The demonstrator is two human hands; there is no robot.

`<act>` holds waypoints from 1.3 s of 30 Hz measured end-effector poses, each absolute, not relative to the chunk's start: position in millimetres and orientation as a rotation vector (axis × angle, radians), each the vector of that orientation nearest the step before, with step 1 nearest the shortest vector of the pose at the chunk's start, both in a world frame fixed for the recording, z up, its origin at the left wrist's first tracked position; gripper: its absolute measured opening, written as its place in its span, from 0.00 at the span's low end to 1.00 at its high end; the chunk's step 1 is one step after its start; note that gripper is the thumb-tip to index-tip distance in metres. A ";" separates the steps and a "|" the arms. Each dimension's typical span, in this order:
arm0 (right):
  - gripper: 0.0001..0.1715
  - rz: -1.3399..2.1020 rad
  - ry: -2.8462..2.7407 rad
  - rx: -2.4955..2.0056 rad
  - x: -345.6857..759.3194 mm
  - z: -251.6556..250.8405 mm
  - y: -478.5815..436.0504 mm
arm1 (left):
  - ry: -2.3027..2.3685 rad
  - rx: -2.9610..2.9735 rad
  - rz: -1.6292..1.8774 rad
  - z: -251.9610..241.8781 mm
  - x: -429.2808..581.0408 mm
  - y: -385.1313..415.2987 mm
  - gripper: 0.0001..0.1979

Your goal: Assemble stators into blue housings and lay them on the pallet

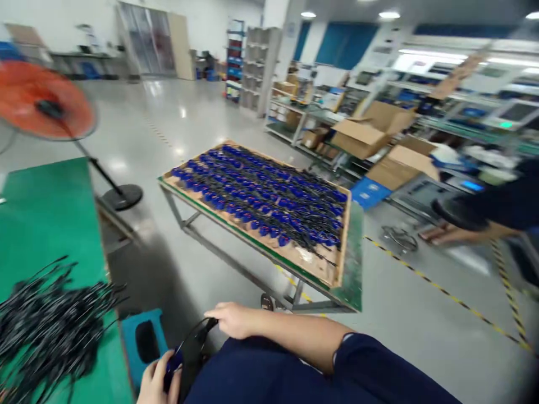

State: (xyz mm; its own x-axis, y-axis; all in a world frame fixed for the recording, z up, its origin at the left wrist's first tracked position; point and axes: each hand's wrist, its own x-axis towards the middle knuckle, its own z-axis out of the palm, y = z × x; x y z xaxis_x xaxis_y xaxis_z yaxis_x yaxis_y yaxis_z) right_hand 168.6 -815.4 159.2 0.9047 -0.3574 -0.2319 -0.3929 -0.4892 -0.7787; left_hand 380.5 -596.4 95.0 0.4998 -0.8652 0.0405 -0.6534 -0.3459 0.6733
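Note:
Low in the view, my left hand (155,381) is closed around a dark blue part (172,367) with a black cable (189,334) coming off it. The thumb and fingers of my right hand (229,320) pinch the cable's dark end, near a small black piece (211,322). Between my hands the cable bows in a short arc. To the left, a pile of black cables (54,325) lies on a green table (54,207). Ahead, a shallow wooden tray (343,241) holds rows of blue parts with black cables (252,191).
The tray rests on a green-topped metal-legged table (356,264). A blue stool (130,342) stands by the left table, an orange fan (50,106) behind it. At right are cardboard boxes (362,134), a blue bin (370,192) and another person's blurred arm (463,231).

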 end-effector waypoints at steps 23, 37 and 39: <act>0.28 -0.266 1.319 -1.705 -236.9 168.9 -1058.1 | -1.958 2.167 -0.701 136.4 -20.8 -985.5 0.33; 0.37 -0.107 1.474 -2.026 -250.1 167.3 -1046.7 | -1.918 2.308 -0.757 135.9 -42.9 -990.5 0.43; 0.33 -0.215 1.587 -2.119 -244.5 168.2 -1036.1 | -1.884 2.304 -0.774 137.4 -44.0 -990.9 0.42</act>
State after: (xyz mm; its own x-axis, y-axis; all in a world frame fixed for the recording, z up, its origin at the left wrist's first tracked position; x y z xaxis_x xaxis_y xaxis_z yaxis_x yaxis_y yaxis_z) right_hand -244.5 -1036.1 168.2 0.3147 -0.9361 -0.1571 -0.8603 -0.2114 -0.4638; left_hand -44.0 -990.9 137.4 0.1239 -0.9336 -0.3363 -0.9003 -0.2483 0.3576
